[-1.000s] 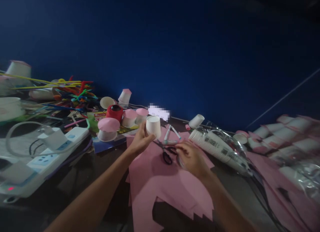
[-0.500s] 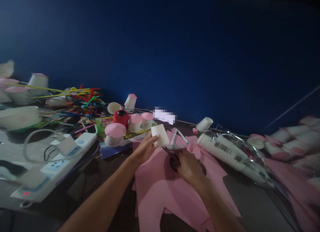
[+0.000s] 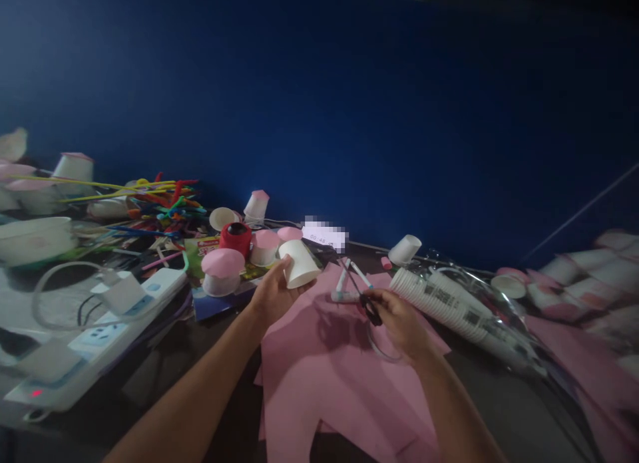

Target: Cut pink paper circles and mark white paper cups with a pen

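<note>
In my left hand (image 3: pixel 274 289) is a white paper cup (image 3: pixel 299 265), tilted on its side, with the thumb along its wall and the fingers behind. My right hand (image 3: pixel 399 320) grips dark-handled scissors (image 3: pixel 370 311), their blades pointing up and to the left, apart from the cup. A thin pale curved strip (image 3: pixel 382 350) shows just below the right hand; I cannot tell if it is touched. Both hands are over pink paper sheets (image 3: pixel 344 383) with pieces cut out. White markers (image 3: pixel 344 280) lie on the paper beyond the scissors.
Pink-topped cups (image 3: pixel 223 271) and a red round object (image 3: pixel 235 240) stand at left, near a power strip (image 3: pixel 107 336) with plugs and cables. Coloured pipe cleaners (image 3: pixel 174 197) lie behind. A sleeve of stacked cups (image 3: pixel 442 303) lies at right, before a blue wall (image 3: pixel 319 104).
My left hand has moved left and turned the cup, showing more of its side. My right hand has shifted right with the scissors, away from the cup. The curved strip now shows.
</note>
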Motion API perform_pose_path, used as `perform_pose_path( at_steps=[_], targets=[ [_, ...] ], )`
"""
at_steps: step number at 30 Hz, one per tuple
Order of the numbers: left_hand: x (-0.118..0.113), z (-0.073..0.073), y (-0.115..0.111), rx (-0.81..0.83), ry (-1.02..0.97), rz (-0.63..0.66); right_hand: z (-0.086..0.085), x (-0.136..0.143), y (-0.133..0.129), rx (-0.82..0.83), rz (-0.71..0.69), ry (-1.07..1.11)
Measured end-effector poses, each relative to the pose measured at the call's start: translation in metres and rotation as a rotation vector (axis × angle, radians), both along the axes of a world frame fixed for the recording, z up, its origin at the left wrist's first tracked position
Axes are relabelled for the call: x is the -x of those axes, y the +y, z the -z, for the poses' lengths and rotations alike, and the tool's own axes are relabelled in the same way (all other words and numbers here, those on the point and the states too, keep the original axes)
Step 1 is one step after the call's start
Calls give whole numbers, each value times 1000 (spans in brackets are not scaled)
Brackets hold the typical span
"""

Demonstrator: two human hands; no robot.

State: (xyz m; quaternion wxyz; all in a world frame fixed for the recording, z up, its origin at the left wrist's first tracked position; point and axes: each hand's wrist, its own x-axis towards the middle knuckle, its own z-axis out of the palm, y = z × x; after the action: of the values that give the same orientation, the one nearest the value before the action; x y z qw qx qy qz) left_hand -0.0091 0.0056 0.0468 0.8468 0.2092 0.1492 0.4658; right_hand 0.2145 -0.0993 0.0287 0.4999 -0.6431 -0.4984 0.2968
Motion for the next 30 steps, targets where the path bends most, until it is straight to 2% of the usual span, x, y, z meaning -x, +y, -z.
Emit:
perform_pose_path(
  at_steps=[3,8,11,13,15,18,20,23,30],
  targets=[
    [0,1,1,20,7,26,-2,-1,-1,41,-25,-31],
    [0,3,3,-2,44,0,3,28,-6,31,-101,-351],
    [-1,1,3,11,74,-37,6,36,-7,-55,-101,-489],
    [-2,-1,2,10,107,-63,4,28,-6,-132,-43,-507],
    [-3,-1,2,2,137,-69,1,10,-4,-180,130,-508],
    [-4,1,2,-17,157,-62,-3,-23,-2,-167,362,-525],
    [-4,2,2,-25,161,-55,-3,-38,-1,-126,424,-520],
    [-4,1,1,-24,164,-53,-2,-46,0,-98,442,-496],
    [0,-6,4,-20,99,-72,6,-36,4,-164,375,-510]
  ],
)
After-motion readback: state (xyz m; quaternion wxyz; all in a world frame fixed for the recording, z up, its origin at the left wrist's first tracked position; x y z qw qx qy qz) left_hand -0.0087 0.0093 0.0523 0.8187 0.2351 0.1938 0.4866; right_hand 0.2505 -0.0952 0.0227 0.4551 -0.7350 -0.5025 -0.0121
